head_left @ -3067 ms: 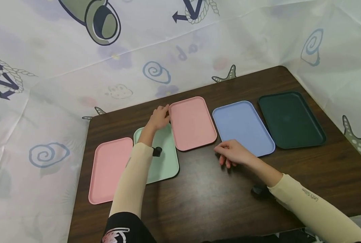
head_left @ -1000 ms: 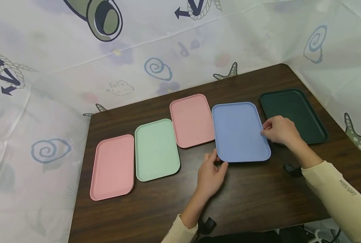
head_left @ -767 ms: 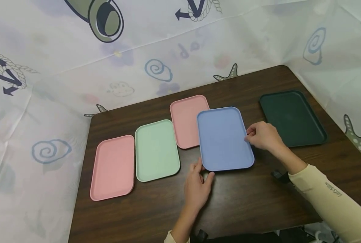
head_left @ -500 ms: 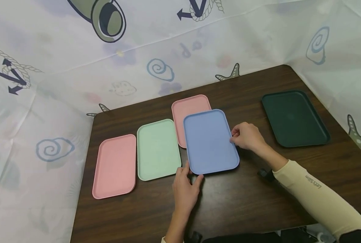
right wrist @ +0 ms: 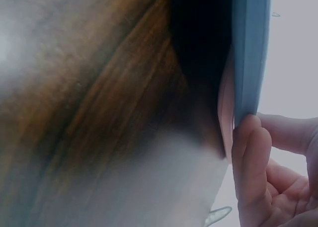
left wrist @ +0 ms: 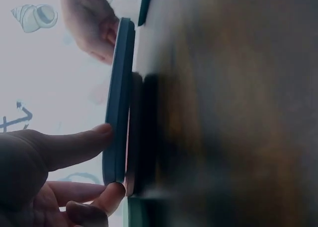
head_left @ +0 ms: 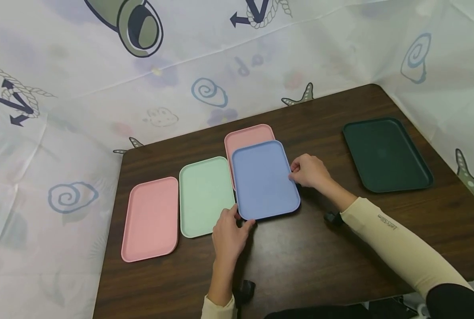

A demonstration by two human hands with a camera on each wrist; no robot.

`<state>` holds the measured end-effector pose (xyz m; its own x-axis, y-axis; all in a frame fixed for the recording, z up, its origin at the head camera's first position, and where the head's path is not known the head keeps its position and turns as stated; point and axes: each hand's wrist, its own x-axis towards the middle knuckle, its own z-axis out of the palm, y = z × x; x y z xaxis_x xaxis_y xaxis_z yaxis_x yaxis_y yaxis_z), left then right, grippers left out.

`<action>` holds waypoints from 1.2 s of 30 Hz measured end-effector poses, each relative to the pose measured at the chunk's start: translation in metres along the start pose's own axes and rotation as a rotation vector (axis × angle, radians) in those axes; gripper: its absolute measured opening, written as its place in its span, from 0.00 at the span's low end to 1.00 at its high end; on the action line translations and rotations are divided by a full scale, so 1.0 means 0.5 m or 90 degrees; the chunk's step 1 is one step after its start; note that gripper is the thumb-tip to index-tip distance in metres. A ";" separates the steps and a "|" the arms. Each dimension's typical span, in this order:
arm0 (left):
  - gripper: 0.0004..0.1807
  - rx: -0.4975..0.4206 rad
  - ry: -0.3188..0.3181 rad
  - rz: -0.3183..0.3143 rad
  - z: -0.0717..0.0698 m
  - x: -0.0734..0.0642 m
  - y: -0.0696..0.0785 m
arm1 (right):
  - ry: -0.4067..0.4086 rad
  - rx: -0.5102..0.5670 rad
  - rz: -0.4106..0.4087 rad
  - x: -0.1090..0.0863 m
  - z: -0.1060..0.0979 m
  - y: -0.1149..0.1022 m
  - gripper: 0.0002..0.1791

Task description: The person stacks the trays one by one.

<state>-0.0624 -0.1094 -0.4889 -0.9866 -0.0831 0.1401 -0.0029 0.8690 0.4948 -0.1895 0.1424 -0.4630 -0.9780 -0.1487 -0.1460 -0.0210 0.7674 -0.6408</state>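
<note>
A blue tray (head_left: 266, 179) overlaps most of a pink tray (head_left: 248, 135) behind it in the head view. My left hand (head_left: 228, 235) grips the blue tray's near left corner, thumb on the rim and a finger beneath, as the left wrist view shows on the tray's edge (left wrist: 119, 103). The right hand (head_left: 310, 172) pinches the right edge, with its thumb above and fingers (right wrist: 252, 162) under the rim in the right wrist view. A thin gap shows between the blue tray and the pink tray (right wrist: 226, 108) under it.
Left of the stack lies a light green tray (head_left: 205, 197), and beyond it another pink tray (head_left: 150, 221). A dark green tray (head_left: 386, 155) lies far right. The brown wooden table (head_left: 301, 266) meets a patterned cloth (head_left: 181, 44) behind.
Both hands have taken hold of the blue tray and carried it left, from beside the dark green tray to over the middle pink tray. The other trays have stayed put.
</note>
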 end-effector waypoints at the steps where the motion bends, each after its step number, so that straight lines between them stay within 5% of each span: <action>1: 0.31 0.003 -0.002 -0.002 -0.002 0.005 0.000 | 0.002 -0.001 0.001 0.004 0.000 -0.001 0.07; 25: 0.22 0.079 -0.051 0.002 -0.008 0.124 -0.008 | -0.056 0.051 -0.012 0.094 0.015 -0.010 0.20; 36: 0.21 0.094 -0.053 -0.010 0.000 0.153 -0.007 | -0.026 0.037 -0.052 0.095 0.010 -0.024 0.26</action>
<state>-0.1378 -0.1190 -0.4799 -0.9964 -0.0610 0.0584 -0.0356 0.9308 0.3639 -0.2349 0.1230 -0.4661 -0.9644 -0.2348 -0.1213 -0.0865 0.7142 -0.6946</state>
